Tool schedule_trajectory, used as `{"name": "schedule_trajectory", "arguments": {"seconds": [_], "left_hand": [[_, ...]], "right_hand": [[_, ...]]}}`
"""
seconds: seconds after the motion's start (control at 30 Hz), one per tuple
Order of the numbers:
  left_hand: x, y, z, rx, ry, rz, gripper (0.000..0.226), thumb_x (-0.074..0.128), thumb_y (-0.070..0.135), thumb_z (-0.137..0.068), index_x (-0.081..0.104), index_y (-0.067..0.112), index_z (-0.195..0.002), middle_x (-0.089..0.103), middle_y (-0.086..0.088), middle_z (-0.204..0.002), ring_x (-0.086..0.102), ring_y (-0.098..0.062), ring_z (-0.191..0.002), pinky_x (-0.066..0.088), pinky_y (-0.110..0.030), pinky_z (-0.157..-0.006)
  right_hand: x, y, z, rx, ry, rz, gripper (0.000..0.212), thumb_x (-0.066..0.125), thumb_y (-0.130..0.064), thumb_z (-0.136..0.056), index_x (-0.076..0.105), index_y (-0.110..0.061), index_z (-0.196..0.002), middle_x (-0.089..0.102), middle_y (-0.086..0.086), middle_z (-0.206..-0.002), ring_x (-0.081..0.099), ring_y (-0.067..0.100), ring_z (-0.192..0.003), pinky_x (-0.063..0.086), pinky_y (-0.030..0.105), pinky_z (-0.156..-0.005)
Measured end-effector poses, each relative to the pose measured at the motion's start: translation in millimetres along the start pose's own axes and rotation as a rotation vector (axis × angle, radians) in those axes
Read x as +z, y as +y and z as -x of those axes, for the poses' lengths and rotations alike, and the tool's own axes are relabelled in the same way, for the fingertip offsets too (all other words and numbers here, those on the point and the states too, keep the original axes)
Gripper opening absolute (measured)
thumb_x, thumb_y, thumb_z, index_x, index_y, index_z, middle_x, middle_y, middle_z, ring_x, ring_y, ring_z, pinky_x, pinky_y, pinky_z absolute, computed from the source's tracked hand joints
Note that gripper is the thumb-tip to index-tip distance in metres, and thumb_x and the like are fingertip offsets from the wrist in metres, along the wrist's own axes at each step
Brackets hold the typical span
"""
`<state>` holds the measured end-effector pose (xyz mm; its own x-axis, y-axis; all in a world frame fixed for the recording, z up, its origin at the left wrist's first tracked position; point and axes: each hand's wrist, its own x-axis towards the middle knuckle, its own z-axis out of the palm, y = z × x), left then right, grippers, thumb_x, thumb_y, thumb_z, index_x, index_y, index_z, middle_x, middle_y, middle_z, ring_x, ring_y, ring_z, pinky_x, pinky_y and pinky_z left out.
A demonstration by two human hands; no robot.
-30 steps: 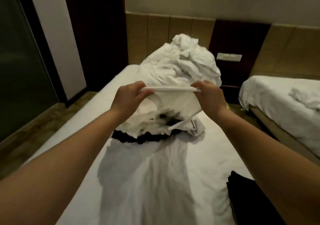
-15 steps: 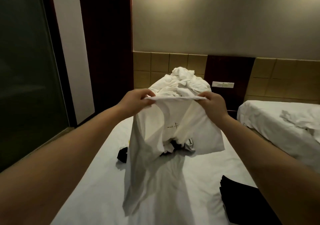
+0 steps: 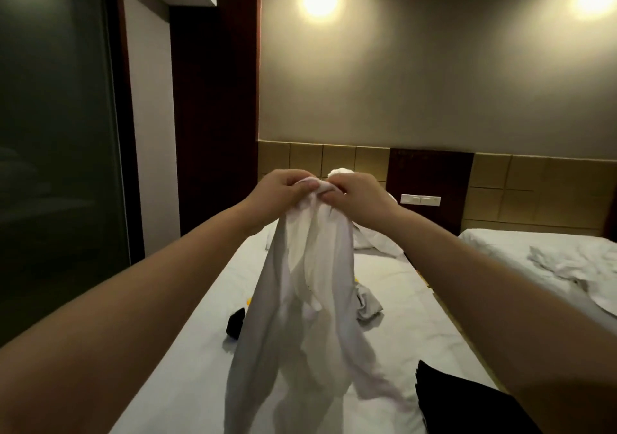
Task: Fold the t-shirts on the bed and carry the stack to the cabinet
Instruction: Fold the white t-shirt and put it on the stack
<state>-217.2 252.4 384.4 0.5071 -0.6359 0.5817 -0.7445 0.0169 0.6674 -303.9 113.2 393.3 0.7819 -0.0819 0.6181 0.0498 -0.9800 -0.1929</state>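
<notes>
You hold a thin white cotton t-shirt in the air above the white-sheeted bed; its upper edge is bunched between your two hands and its body hangs in long loose folds toward the near end of the bed; whether the lower end touches the sheet cannot be told. Your left hand pinches the bunched cloth with curled fingers and thumb; your right hand pinches it just beside, the two almost touching. At the bed's near right corner lies a flat folded black garment; on the middle of the bed, behind the hanging shirt, lie a small black piece of cloth and a crumpled grey garment; at the head of the bed sits a heap of crumpled white clothing. By this the task looks early; one piece seems folded, this shirt is being sorted out for folding, and others wait; the carry to the cabinet is far off. The next move calls for drawing your hands apart along the edge until each holds a shoulder, so the shirt opens flat; then lower it onto bare sheet on the bed, apart from the black garment, and smooth it before folding.
</notes>
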Motion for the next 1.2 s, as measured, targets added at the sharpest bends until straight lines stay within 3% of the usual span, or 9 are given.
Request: {"name": "schedule_trajectory", "arguments": {"seconds": [0.17, 0.27, 0.4, 0.53, 0.67, 0.83, 0.97, 1.1, 1.2], "left_hand": [[1.3, -7.2, 17.1, -0.061, 0.02, -0.316, 0.02, 0.051, 0.014, -0.092, 0.065, 0.018, -0.106, 0.06, 0.003, -0.089, 0.057, -0.019, -0.089, 0.047, -0.033, -0.082], [-10.1, -15.5, 26.6, -0.193, 0.083, -0.16, 0.017, 0.052, 0.019, -0.093, 0.067, 0.012, -0.09, 0.061, -0.004, -0.085, 0.059, -0.025, -0.085, 0.048, -0.032, -0.074], [-32.8, -19.4, 30.7, -0.219, 0.148, -0.073, 0.022, 0.053, 0.021, -0.091, 0.066, 0.022, -0.074, 0.061, 0.001, -0.078, 0.057, -0.017, -0.077, 0.046, -0.028, -0.069], [-45.2, -8.1, 33.7, -0.188, 0.151, -0.055, 0.022, 0.047, 0.023, -0.093, 0.067, 0.015, -0.089, 0.063, -0.005, -0.089, 0.058, -0.023, -0.088, 0.048, -0.04, -0.083], [-63.9, 6.5, 31.7, -0.132, 0.217, -0.167, 0.026, 0.044, 0.023, -0.093, 0.067, 0.014, -0.086, 0.06, -0.003, -0.082, 0.056, -0.022, -0.083, 0.045, -0.033, -0.072], [-79.3, 30.3, 27.0, -0.067, 0.281, -0.137, 0.021, 0.046, 0.019, -0.092, 0.065, 0.014, -0.086, 0.06, -0.006, -0.085, 0.056, -0.023, -0.083, 0.048, -0.039, -0.077], [-78.9, 44.0, 27.3, -0.145, 0.157, 0.13, 0.022, 0.048, 0.014, -0.089, 0.057, 0.018, -0.07, 0.051, -0.003, -0.072, 0.049, -0.015, -0.068, 0.041, -0.026, -0.06], [-84.7, 45.2, 37.5, -0.146, -0.063, 0.402, 0.021, 0.056, 0.031, -0.085, 0.059, 0.017, -0.069, 0.044, 0.002, -0.051, 0.041, -0.008, -0.04, 0.031, -0.016, -0.038], [-87.8, 38.7, 42.0, -0.165, -0.122, 0.31, 0.022, 0.051, 0.029, -0.087, 0.05, 0.013, -0.072, 0.035, 0.003, -0.05, 0.029, -0.006, -0.039, 0.023, -0.015, -0.037]], "right_hand": [[-27.9, -8.6, -5.1, 0.144, 0.33, -0.121, 0.022, 0.049, -0.015, -0.093, 0.066, -0.002, -0.098, 0.065, 0.014, -0.094, 0.055, 0.026, -0.086, 0.027, 0.028, -0.065], [-60.5, 1.0, -10.7, 0.299, 0.467, -0.145, 0.026, 0.051, -0.026, -0.093, 0.069, -0.007, -0.095, 0.065, 0.014, -0.087, 0.055, 0.027, -0.083, 0.029, 0.028, -0.065], [-85.1, 11.3, -3.2, 0.326, 0.523, -0.095, 0.025, 0.059, -0.032, -0.088, 0.072, -0.012, -0.095, 0.068, 0.008, -0.088, 0.06, 0.023, -0.086, 0.032, 0.026, -0.064], [-96.0, 9.5, 6.4, 0.368, 0.579, -0.119, 0.024, 0.064, -0.032, -0.085, 0.07, -0.012, -0.099, 0.064, -0.001, -0.092, 0.055, 0.014, -0.087, 0.031, 0.019, -0.064], [-113.0, 11.8, 15.0, 0.422, 0.581, -0.135, 0.024, 0.064, -0.031, -0.085, 0.067, -0.013, -0.1, 0.068, 0.007, -0.1, 0.061, 0.022, -0.099, 0.039, 0.024, -0.074], [-136.1, 2.0, 26.8, 0.378, 0.553, -0.098, 0.022, 0.06, -0.027, -0.089, 0.067, -0.014, -0.105, 0.067, 0.007, -0.103, 0.059, 0.022, -0.101, 0.037, 0.022, -0.076], [-148.9, 3.5, 38.1, 0.346, 0.54, 0.035, 0.022, 0.057, -0.027, -0.091, 0.067, -0.014, -0.107, 0.067, 0.008, -0.107, 0.057, 0.023, -0.099, 0.036, 0.024, -0.077], [-152.0, 19.2, 48.8, 0.406, 0.518, 0.074, 0.031, 0.057, -0.035, -0.091, 0.066, -0.011, -0.107, 0.067, 0.011, -0.107, 0.057, 0.024, -0.097, 0.037, 0.027, -0.078], [-145.7, 27.4, 58.4, 0.413, 0.488, -0.054, 0.031, 0.056, -0.034, -0.091, 0.065, -0.011, -0.11, 0.065, 0.01, -0.109, 0.057, 0.024, -0.101, 0.039, 0.029, -0.083]]}}
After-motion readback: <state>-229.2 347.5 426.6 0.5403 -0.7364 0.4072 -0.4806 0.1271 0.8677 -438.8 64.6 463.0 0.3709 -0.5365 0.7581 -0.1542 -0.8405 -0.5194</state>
